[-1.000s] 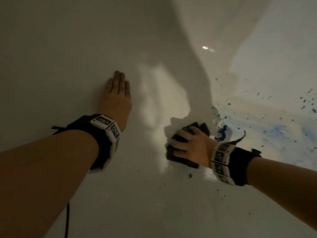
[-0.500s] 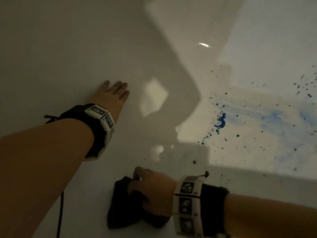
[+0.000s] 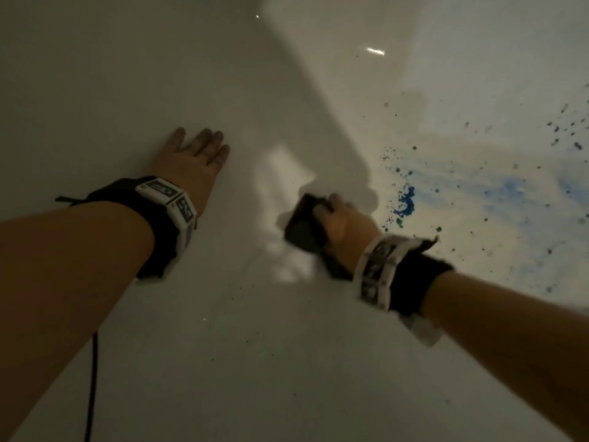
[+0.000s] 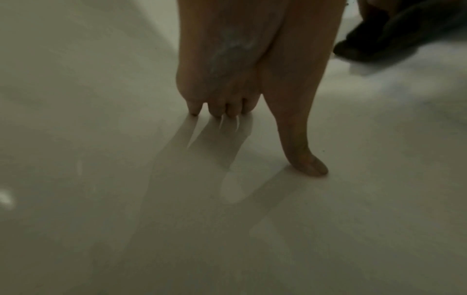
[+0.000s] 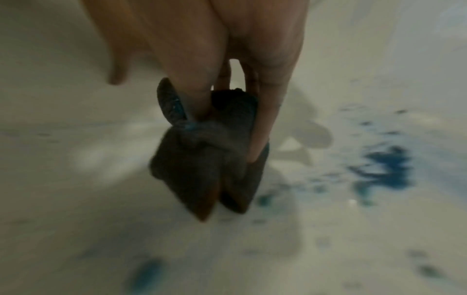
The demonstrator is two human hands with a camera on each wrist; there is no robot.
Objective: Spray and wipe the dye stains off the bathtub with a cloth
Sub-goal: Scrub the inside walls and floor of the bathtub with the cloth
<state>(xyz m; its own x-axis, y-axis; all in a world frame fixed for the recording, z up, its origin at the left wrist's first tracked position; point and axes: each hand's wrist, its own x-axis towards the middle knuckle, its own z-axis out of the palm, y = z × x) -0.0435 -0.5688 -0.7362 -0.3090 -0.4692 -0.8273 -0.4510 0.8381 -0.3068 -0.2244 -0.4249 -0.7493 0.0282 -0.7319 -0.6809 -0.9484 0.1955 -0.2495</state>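
My right hand (image 3: 338, 218) grips a dark folded cloth (image 3: 304, 223) and holds it against the white bathtub (image 3: 223, 362). In the right wrist view the fingers (image 5: 262, 123) curl round the cloth (image 5: 207, 159), which carries a blue smear. A strong blue dye blot (image 3: 406, 202) lies just right of the cloth, with paler blue smears (image 3: 510, 189) and dark specks (image 3: 567, 129) further right. The same blot (image 5: 384, 169) shows in the right wrist view. My left hand (image 3: 194, 157) rests flat on the tub's wall at the left, fingertips (image 4: 220, 111) touching it.
A thin black cable (image 3: 92, 384) hangs from my left forearm at the lower left. Small dark specks (image 3: 242, 287) dot the tub surface below the cloth. The tub's far part (image 3: 318, 33) is brighter, and my arms cast shadows over its near part.
My right hand swept the cloth down toward me, then back up beside the blue blot. The left hand stayed pressed on the tub wall.
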